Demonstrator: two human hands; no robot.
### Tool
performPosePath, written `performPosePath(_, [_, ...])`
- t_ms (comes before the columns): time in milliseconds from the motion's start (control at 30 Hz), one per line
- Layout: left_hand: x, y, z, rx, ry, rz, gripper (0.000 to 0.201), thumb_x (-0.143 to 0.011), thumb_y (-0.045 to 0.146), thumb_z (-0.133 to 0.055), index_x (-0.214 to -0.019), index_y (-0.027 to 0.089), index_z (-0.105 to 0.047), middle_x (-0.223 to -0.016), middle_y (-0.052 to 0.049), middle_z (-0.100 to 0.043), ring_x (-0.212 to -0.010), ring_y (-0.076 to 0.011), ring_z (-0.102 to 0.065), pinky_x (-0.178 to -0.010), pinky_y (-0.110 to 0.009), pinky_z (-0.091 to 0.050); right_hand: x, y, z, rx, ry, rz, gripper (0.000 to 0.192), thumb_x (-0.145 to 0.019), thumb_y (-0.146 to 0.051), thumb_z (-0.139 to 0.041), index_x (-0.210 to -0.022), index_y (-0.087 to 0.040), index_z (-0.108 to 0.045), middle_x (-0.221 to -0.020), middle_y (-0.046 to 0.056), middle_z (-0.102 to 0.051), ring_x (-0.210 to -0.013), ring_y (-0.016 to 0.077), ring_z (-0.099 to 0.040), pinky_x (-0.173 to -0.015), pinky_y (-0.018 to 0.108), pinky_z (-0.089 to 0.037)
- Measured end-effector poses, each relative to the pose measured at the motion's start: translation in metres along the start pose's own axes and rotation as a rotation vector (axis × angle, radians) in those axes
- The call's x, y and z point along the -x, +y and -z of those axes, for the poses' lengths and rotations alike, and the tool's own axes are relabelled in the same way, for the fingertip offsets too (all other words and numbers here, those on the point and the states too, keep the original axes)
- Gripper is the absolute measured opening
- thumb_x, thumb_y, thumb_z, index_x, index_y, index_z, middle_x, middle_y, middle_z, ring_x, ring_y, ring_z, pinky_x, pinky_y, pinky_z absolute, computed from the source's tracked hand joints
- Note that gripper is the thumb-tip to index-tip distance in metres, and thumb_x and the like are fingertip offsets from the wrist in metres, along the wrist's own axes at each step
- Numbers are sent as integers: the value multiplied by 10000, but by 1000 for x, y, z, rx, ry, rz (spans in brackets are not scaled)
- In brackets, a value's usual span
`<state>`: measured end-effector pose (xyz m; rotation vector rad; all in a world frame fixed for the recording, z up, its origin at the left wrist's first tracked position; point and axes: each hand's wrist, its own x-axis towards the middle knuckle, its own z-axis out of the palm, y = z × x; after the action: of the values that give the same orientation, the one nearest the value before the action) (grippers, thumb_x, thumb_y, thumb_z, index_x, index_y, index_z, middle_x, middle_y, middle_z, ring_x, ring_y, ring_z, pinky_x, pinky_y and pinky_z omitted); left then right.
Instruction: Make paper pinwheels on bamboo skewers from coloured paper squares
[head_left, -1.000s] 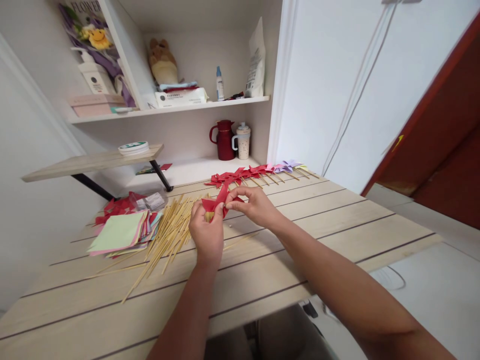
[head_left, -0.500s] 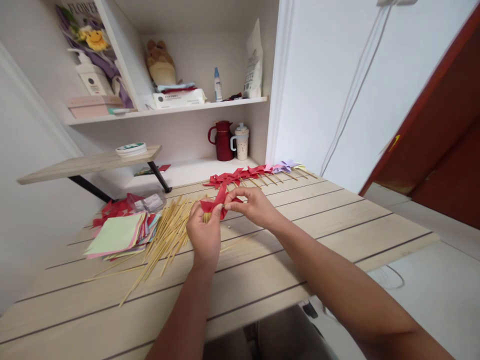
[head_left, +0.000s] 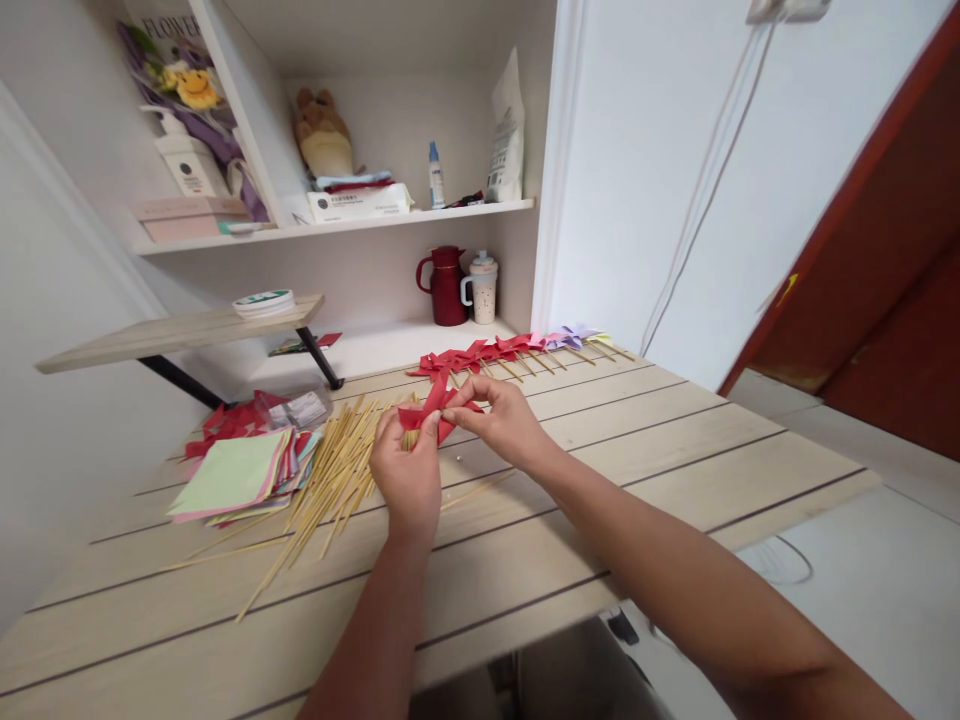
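Note:
A red paper pinwheel [head_left: 435, 398] is held up over the table, between my two hands. My left hand [head_left: 406, 468] is closed on its left side, with the thumb near the middle. With thumb and index finger, my right hand [head_left: 504, 418] pinches at the pinwheel's centre; any small part there is hidden by the fingertips. Below and left of the hands lies a loose heap of thin wooden sticks [head_left: 330, 490]. Behind the hands, a row of finished pinwheels on sticks [head_left: 510, 348], mostly red, then pink, purple and yellow, lies along the table's back edge.
A stack of coloured paper squares [head_left: 229, 472] lies at the left, by red paper pieces [head_left: 225, 428] and a clear plastic bag [head_left: 300, 408]. A small raised wooden stand [head_left: 180, 325] is behind them. A red jug [head_left: 448, 288] and a cup [head_left: 484, 290] stand in the shelf.
The pinwheel has turned and tilted slightly in my fingers. Both hands have shifted only a little, and the right thumb has moved slightly left at the centre.

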<state>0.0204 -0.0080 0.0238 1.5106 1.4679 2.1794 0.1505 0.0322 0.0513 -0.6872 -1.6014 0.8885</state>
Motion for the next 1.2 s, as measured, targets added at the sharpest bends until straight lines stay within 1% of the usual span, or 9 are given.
performPosePath(167, [0, -4, 0, -39, 7, -69, 44, -843, 223, -725, -807, 203, -710, -870, -23, -680, -887, -189, -658, -891, -335, -510, 0, 1, -2, -3, 23, 39, 153, -744, -240, -783, -697, -204, -642, -735, -3, -698, -746, 162, -617, -767, 320, -486])
performPosePath(333, [-2, -5, 1, -69, 24, -70, 53, -838, 241, -733, -807, 204, -711, -862, -22, -692, -876, -186, -665, -881, -335, -520, 0, 4, -4, -79, 66, 14, 287, -704, -273, -829, -775, -219, -556, -774, -29, -634, -749, 165, -636, -728, 313, -488])
performPosePath(400, [-2, -5, 0, -64, 31, -57, 51, -836, 247, -731, -816, 205, -710, -873, -23, -698, -883, -189, -670, -888, -339, -521, 1, 5, -3, -80, 65, -21, 339, -703, -279, -841, -924, -228, -589, -802, -30, -640, -746, 171, -645, -707, 312, -486])
performPosePath(467, [-2, -5, 0, -54, 31, -50, 47, -836, 250, -729, -829, 208, -709, -887, -24, -702, -894, -191, -673, -894, -342, -522, 1, 5, -2, -55, 49, -11, 525, -725, -257, -834, -1193, -249, -596, -842, -29, -656, -734, 166, -638, -726, 324, -500])
performPosePath(533, [-2, -5, 0, -52, 29, -51, 45, -831, 250, -731, -828, 210, -709, -892, -22, -703, -900, -192, -675, -891, -342, -524, 2, 5, 0, -10, 28, 34, 740, -764, -231, -811, -1432, -292, -498, -887, -27, -668, -713, 155, -620, -770, 342, -520])
performPosePath(600, [-2, -4, 0, -58, 26, -52, 42, -827, 249, -733, -820, 212, -712, -892, -22, -704, -900, -192, -678, -888, -343, -527, 3, 4, 2, 64, 11, 81, 811, -801, -219, -785, -1524, -325, -433, -881, -30, -673, -697, 152, -600, -819, 363, -534])
performPosePath(700, [-3, -2, 1, -55, 18, -42, 40, -828, 254, -733, -821, 215, -724, -892, -24, -706, -895, -194, -681, -884, -347, -536, 3, 3, 4, 148, -7, 133, 764, -830, -200, -759, -1523, -338, -469, -912, -18, -709, -724, 160, -609, -882, 382, -543])
performPosePath(867, [-4, -1, 3, -61, -8, -31, 54, -839, 262, -725, -827, 214, -747, -886, -31, -707, -894, -198, -692, -882, -351, -554, 2, 4, 2, 145, -20, 193, 666, -832, -165, -739, -1441, -373, -572, -1350, 19, -673, -788, 146, -635, -913, 376, -561])
performPosePath(1200, [-2, -2, 3, -68, -11, -96, 44, -841, 242, -707, -837, 212, -739, -924, -42, -726, -916, -205, -701, -898, -366, -563, 3, 2, -1, 93, -25, 206, 446, -851, -179, -737, -1274, -301, -670, -1206, 35, -734, -843, 172, -653, -874, 374, -544])
